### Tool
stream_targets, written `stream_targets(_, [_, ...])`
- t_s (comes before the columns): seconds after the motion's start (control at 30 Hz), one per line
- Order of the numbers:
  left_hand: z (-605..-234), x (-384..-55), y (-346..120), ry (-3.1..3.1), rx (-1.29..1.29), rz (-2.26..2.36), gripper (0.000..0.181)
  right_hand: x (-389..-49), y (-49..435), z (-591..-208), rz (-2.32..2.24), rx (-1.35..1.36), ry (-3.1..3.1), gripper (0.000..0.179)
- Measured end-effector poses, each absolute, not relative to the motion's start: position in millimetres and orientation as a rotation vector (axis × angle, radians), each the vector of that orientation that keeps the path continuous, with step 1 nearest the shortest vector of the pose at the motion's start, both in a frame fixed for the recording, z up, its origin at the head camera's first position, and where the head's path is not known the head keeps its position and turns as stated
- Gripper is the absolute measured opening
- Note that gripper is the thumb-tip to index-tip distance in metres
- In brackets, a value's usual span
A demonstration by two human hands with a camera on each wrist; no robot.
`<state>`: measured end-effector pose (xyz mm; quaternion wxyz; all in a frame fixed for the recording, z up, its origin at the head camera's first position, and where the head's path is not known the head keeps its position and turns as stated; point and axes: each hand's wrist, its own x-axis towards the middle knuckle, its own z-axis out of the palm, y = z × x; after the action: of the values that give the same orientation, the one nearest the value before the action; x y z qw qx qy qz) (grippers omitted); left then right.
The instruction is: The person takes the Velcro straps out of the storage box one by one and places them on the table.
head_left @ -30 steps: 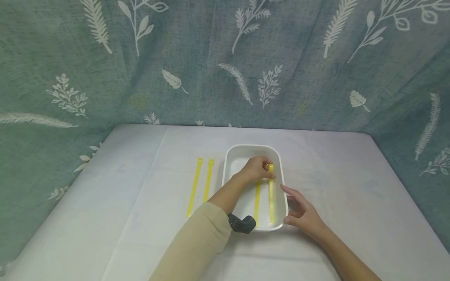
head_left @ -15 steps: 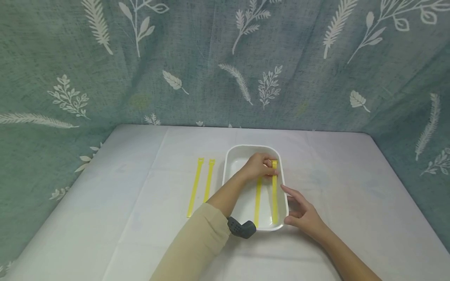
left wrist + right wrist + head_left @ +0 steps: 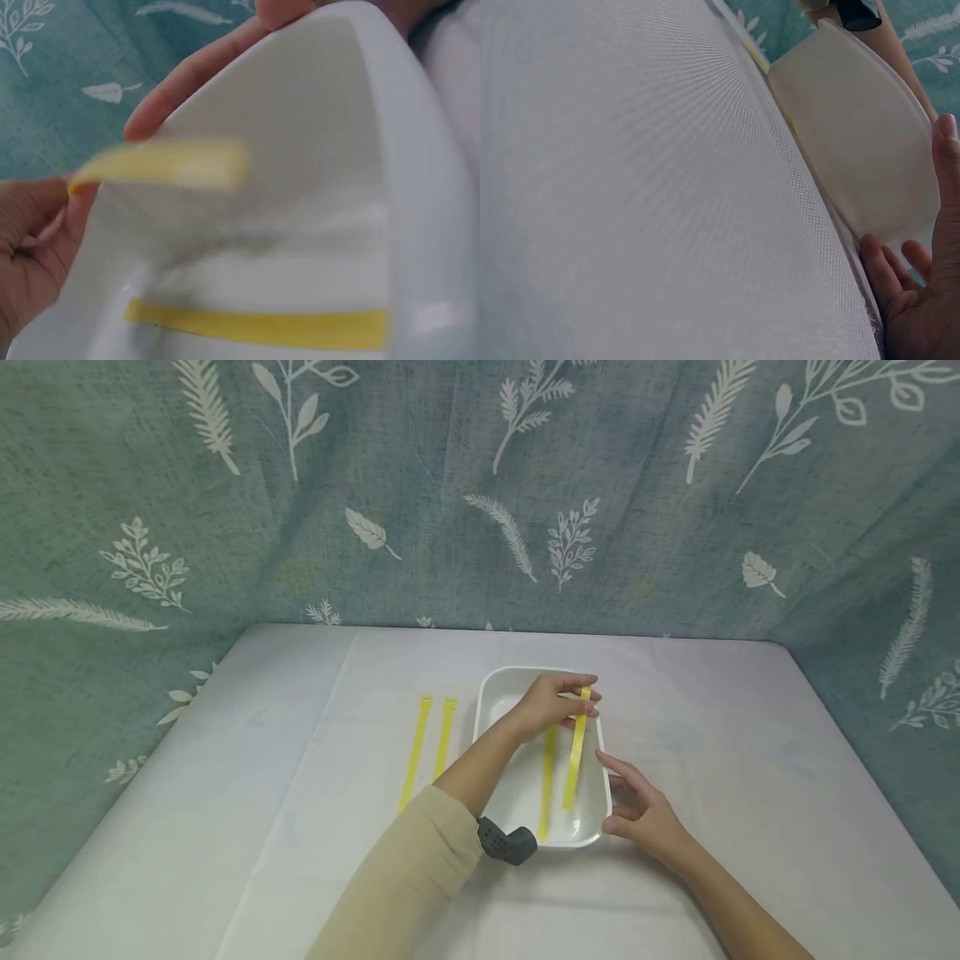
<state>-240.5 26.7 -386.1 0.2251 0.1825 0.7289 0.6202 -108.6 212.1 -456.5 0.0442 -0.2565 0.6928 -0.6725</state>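
My left hand (image 3: 551,702) pinches the head end of a yellow cable tie (image 3: 576,752), a flat strap whose length slants down over the white tray (image 3: 487,693). In the left wrist view the strap (image 3: 180,163) is blurred, its free end raised over the tray floor. A second yellow tie (image 3: 548,785) lies lengthwise inside the tray. My right hand (image 3: 652,818) rests along the tray's right outer wall, fingers spread, the index fingertip near the rim. In the right wrist view its thumb (image 3: 946,157) stands beside the tray wall (image 3: 855,127).
Two more yellow ties, one farther out (image 3: 415,752) and one nearer the tray (image 3: 444,739), lie side by side on the white-covered table (image 3: 315,868). Their heads point away from me. A leaf-patterned curtain (image 3: 420,468) hangs behind the table. A dark wrist device (image 3: 508,843) overlaps the tray's near corner.
My left hand has risen towards the tray's far right corner with the yellow cable tie, which now tilts with its lower end lifted. My right hand has stayed at the tray's side.
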Motion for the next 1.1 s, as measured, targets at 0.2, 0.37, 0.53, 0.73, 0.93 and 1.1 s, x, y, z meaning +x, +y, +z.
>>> stream_targets(0.2, [-374.1,-238.0,26.6,1.876,0.532,1.745,0.059,-106.8,211.0,-456.6,-2.01,-0.695,2.177,0.078])
stream_targets(0.37, [-367.6,-237.3,16.9,1.782,0.573,1.718,0.073,-107.4,211.3,-457.2,-2.026,-0.739,2.145,0.078])
stream_targets(0.53, [-362.4,-234.9,6.5,1.747,0.638,1.67,0.088,-109.2,212.9,-458.0,-2.065,-0.8,2.088,0.078])
stream_targets(0.73, [-358.7,-232.7,-2.8,1.756,0.644,1.634,0.096,-110.2,214.4,-458.5,-2.079,-0.826,2.075,0.077])
stream_targets(0.93, [-354.8,-230.3,-18.8,1.769,0.607,1.675,0.097,-109.4,213.6,-458.4,-2.068,-0.764,2.1,0.078])
stream_targets(1.1, [-355.3,-231.4,-35.5,1.806,0.583,1.699,0.097,-109.0,213.5,-457.3,-2.075,-0.75,2.091,0.078])
